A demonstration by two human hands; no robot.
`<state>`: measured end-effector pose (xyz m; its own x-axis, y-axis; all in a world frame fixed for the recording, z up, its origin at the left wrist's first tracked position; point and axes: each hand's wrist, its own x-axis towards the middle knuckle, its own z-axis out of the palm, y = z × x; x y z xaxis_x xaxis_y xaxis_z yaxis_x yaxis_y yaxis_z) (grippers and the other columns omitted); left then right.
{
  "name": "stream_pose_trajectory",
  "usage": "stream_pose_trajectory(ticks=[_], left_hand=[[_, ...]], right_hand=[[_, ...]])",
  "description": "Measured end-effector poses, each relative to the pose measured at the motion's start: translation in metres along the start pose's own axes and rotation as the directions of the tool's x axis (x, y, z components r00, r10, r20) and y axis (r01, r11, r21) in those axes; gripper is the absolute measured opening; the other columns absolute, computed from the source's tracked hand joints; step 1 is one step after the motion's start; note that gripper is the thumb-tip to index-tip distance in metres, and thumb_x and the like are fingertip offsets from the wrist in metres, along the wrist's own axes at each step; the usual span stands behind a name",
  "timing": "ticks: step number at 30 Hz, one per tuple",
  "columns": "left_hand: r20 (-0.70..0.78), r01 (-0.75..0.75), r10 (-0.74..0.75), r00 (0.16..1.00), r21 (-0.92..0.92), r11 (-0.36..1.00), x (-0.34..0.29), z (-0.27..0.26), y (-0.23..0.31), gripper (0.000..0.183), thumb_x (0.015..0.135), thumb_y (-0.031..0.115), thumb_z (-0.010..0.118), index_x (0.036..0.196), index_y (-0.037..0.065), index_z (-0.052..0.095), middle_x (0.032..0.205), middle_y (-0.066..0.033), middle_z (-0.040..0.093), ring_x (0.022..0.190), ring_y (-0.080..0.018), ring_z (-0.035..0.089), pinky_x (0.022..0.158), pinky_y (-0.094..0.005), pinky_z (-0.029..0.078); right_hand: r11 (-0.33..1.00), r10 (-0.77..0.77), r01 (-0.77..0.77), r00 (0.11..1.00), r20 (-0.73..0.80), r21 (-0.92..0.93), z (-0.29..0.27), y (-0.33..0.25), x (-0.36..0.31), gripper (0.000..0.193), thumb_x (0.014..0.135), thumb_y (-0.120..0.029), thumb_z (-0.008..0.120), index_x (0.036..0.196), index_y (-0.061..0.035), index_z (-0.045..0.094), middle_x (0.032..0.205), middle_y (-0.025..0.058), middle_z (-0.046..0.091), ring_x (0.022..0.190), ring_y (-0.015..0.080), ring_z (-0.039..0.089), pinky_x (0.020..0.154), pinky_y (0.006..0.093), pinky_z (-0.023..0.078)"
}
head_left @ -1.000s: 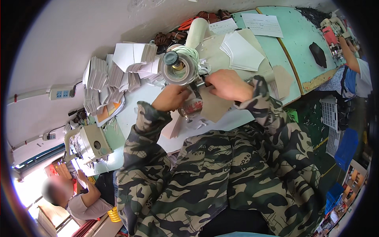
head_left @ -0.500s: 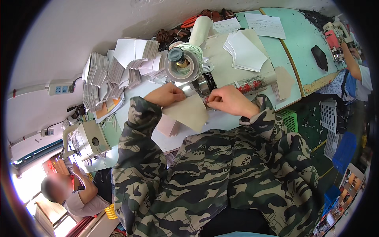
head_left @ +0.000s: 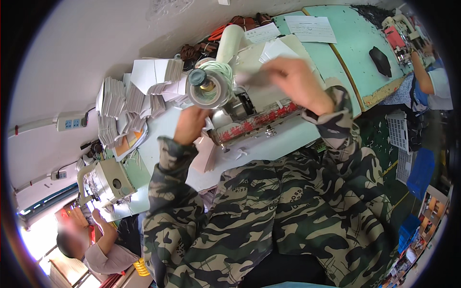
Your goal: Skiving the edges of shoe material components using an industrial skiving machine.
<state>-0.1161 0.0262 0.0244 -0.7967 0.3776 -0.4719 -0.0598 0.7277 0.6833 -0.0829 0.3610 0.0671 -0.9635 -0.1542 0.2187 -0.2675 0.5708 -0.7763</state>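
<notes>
My left hand [head_left: 191, 126] reaches to the near left side of the machine [head_left: 259, 121], just below its round dish [head_left: 205, 91]. Its fingertips are hidden there, beside a small white corner of material. Close under that hand sits a stack of pinkish cut pieces [head_left: 204, 152]. Over the machine's pale flat bed, my right hand [head_left: 298, 82] is lifted and smeared by motion. A greyish, blurred thin thing [head_left: 253, 78] juts left from its fingertips; I cannot make out what it is. Beyond that hand lie white cut pieces [head_left: 277, 50], partly covered by it.
Piles of white pieces [head_left: 156, 74] crowd the table's left back. A second machine [head_left: 108, 177] stands at the left, with a seated person [head_left: 108, 247] nearby. Another person's arm [head_left: 421, 72] works at a far right machine [head_left: 401, 41]. Crates [head_left: 398, 129] stand right, on the floor.
The beige piece between my hands has left its spot, uncovering the machine's red-flaked front. My right hand has risen up and right; my left has shifted slightly left and down. The view has shifted slightly.
</notes>
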Motion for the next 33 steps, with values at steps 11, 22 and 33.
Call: stream_pose_trajectory(ticks=[11, 22, 33], left_hand=[[-0.156, 0.057, 0.1, 0.983, 0.769, 0.637, -0.05, 0.038, -0.093, 0.029, 0.086, 0.029, 0.069, 0.109, 0.014, 0.062, 0.095, -0.0107, 0.067, 0.074, -0.0342, 0.067, 0.062, -0.0463, 0.053], [-0.285, -0.035, 0.208, 0.936, 0.511, 0.859, -0.061, 0.034, -0.136, 0.029, 0.08, 0.024, 0.074, 0.105, 0.013, 0.065, 0.103, -0.0061, 0.064, 0.087, -0.0327, 0.066, 0.072, -0.0435, 0.053], [-0.206, -0.027, 0.202, 0.958, 0.632, 0.774, -0.047, 0.014, -0.112, 0.018, 0.082, 0.017, 0.073, 0.094, 0.006, 0.066, 0.087, -0.006, 0.065, 0.079, -0.0248, 0.065, 0.069, -0.0385, 0.05]], right_hand=[[0.997, 0.067, -0.055, 0.965, 0.255, -0.055, 0.058, -0.021, -0.079, 0.03, 0.082, -0.023, 0.073, 0.105, -0.0057, 0.066, 0.094, 0.0118, 0.067, 0.082, 0.0293, 0.066, 0.071, 0.0382, 0.052], [0.97, 0.111, -0.156, 0.967, 0.23, 0.186, 0.064, -0.015, -0.077, 0.024, 0.083, -0.021, 0.071, 0.1, -0.0036, 0.067, 0.081, 0.0099, 0.07, 0.073, 0.0274, 0.067, 0.066, 0.0371, 0.052], [0.918, 0.168, -0.251, 0.948, 0.27, 0.308, 0.068, -0.006, -0.081, 0.029, 0.084, -0.014, 0.075, 0.106, 0.0018, 0.067, 0.082, 0.0115, 0.071, 0.069, 0.0166, 0.066, 0.065, 0.029, 0.052]])
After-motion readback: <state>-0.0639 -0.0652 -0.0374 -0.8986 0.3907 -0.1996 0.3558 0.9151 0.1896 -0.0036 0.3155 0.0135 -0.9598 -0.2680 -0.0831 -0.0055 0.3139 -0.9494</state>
